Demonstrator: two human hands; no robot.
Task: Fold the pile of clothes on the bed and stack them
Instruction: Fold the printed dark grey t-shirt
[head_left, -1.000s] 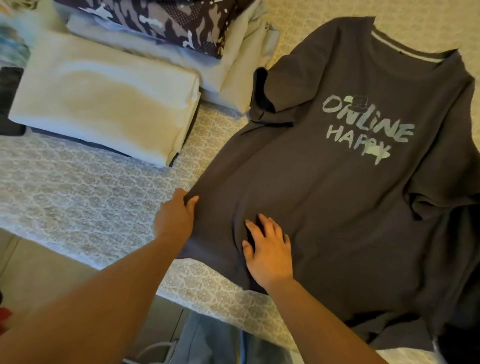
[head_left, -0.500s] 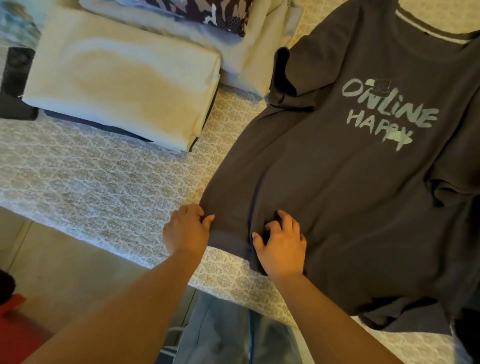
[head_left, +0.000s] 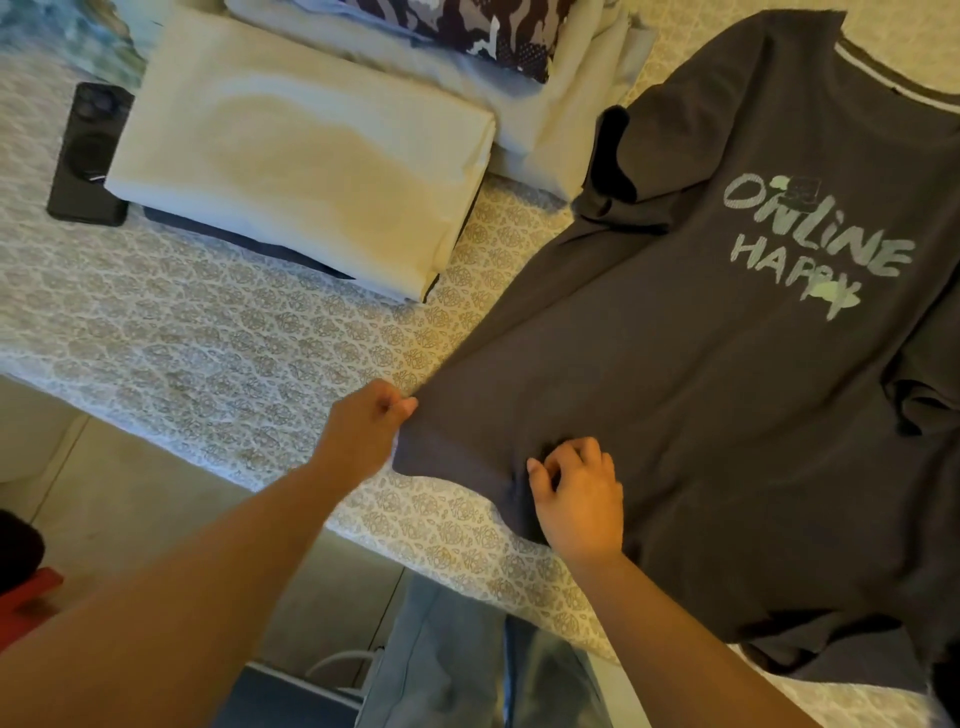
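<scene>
Already, the bed (head_left: 218, 332) held some folded clothes (head_left: 306, 171) in stacks. The big gray shirt (head_left: 701, 405) still lay flat, not folded. Both hands, left hand (head_left: 363, 436) and right hand (head_left: 582, 493), pinched its bottom edge, near each other.

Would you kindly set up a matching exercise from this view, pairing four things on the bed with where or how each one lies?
Things:
1. phone
2. cream fold
3. T-shirt
4. camouflage garment

States:
A. spread flat with its print facing up, hem gripped by the left hand and the right hand
B. on top of the far pile of pale clothes
C. lying dark at the left edge, beside the cream fold
D. folded, resting on a dark garment

Pairs: 1-C, 2-D, 3-A, 4-B
</scene>
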